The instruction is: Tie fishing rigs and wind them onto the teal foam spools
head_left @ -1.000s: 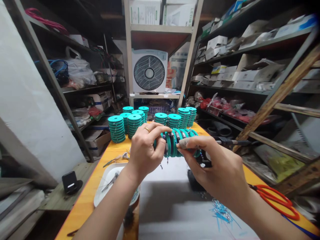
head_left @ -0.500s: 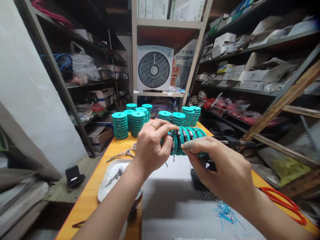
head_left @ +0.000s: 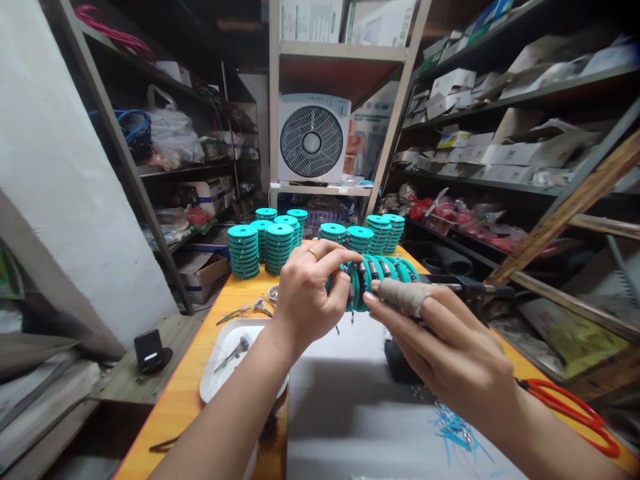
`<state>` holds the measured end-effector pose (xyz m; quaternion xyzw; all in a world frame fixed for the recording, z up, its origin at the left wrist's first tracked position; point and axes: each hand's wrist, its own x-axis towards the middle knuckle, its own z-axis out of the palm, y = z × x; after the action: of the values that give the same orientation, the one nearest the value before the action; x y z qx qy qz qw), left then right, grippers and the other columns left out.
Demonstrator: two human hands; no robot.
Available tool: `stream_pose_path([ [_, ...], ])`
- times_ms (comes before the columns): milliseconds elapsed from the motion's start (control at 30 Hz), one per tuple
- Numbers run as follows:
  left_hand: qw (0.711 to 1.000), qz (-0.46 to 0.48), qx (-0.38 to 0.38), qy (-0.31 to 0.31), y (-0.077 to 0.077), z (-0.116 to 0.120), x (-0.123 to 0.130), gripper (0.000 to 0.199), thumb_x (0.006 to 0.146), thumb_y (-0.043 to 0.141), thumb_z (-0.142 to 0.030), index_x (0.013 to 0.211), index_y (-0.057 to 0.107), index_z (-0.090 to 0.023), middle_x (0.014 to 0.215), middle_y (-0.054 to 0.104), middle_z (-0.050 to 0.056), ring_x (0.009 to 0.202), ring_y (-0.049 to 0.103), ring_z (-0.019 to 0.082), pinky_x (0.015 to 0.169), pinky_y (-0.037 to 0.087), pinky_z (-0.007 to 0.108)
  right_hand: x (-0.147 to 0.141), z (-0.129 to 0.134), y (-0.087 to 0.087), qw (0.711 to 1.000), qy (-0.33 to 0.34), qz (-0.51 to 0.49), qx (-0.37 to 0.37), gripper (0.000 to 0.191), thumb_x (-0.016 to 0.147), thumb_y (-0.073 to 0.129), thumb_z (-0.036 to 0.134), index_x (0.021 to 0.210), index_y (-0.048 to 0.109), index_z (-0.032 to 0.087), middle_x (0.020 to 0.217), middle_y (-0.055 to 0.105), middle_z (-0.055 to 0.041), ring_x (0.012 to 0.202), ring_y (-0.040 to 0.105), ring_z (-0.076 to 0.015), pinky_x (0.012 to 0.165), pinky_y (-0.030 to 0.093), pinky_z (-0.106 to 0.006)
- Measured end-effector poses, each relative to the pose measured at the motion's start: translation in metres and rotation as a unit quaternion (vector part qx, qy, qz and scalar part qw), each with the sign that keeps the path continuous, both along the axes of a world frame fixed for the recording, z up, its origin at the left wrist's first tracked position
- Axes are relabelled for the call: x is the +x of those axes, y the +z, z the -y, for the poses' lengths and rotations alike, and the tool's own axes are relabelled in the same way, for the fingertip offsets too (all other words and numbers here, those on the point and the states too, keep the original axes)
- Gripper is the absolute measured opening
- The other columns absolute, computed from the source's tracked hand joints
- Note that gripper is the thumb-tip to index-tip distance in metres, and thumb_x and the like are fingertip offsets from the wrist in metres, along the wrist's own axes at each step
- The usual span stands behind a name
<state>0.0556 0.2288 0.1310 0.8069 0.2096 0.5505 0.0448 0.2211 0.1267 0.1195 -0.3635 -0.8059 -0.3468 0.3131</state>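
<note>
Both my hands hold a bowed stack of teal ring-shaped discs point(head_left: 375, 281), strung with dark small components and thin wire ends. My left hand point(head_left: 310, 300), with a gold ring on one finger, grips the stack's left end. My right hand point(head_left: 440, 340) pinches the right end between thumb and fingers, and its index finger wears a beige wrap point(head_left: 404, 297). Part of the stack is hidden behind my fingers. Beyond my hands stand several upright stacks of the same teal discs point(head_left: 243, 251) on an orange wooden table point(head_left: 173, 407).
A white tray point(head_left: 235, 360) holds a small metal tool. Tweezers point(head_left: 245, 311) lie near it. A soldering iron point(head_left: 473, 289) lies right of my hands, beside red-handled scissors point(head_left: 570, 413) and blue wire clippings point(head_left: 457, 433). Shelves of boxes flank the table, with a white box fan point(head_left: 311, 138) behind.
My right index finger has slid right along the stack, showing more of its beige wrap. The view has drifted slightly, so the background sits further right than before.
</note>
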Motion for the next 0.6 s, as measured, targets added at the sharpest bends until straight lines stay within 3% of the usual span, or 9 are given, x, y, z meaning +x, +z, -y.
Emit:
stream_pose_path([
  [233, 1.000, 0.000, -0.003, 0.000, 0.000, 0.002, -0.001, 0.030, 0.080, 0.046, -0.009, 0.094, 0.069, -0.021, 0.096, 0.065, 0.000, 0.094, 0.056, 0.015, 0.089, 0.043, 0.030, 0.004, -0.004, -0.007, 1.000, 0.005, 0.019, -0.004, 0.041, 0.079, 0.058, -0.003, 0.120, 0.055, 0.002, 0.112, 0.055, -0.0151, 0.106, 0.050, -0.0257, 0.091, 0.049, -0.039],
  [400, 1.000, -0.007, -0.001, 0.008, 0.001, 0.002, 0.000, 0.030, 0.081, 0.045, -0.009, 0.095, 0.068, -0.022, 0.098, 0.065, 0.000, 0.095, 0.056, 0.016, 0.089, 0.044, 0.030, 0.000, -0.001, -0.006, 0.991, -0.071, 0.088, 0.077, 0.042, 0.078, 0.063, 0.002, 0.120, 0.058, 0.004, 0.101, 0.057, -0.0133, 0.105, 0.047, -0.0269, 0.094, 0.043, -0.040],
  [467, 1.000, -0.011, -0.001, 0.011, 0.002, 0.002, 0.000, 0.030, 0.082, 0.044, -0.010, 0.095, 0.068, -0.022, 0.098, 0.065, 0.000, 0.095, 0.057, 0.016, 0.089, 0.044, 0.031, 0.003, 0.012, -0.002, 0.992, -0.088, 0.058, 0.074, 0.041, 0.081, 0.064, 0.010, 0.121, 0.058, 0.012, 0.106, 0.056, -0.0115, 0.106, 0.047, -0.0249, 0.095, 0.040, -0.039],
  [600, 1.000, -0.028, 0.005, 0.011, 0.004, 0.005, 0.000, 0.030, 0.082, 0.043, -0.011, 0.095, 0.068, -0.021, 0.100, 0.065, 0.001, 0.096, 0.058, 0.016, 0.089, 0.046, 0.033, 0.035, 0.056, 0.004, 0.987, -0.103, -0.123, -0.003, 0.032, 0.086, 0.056, 0.013, 0.117, 0.059, 0.021, 0.107, 0.057, -0.0084, 0.098, 0.054, -0.0187, 0.086, 0.044, -0.034],
])
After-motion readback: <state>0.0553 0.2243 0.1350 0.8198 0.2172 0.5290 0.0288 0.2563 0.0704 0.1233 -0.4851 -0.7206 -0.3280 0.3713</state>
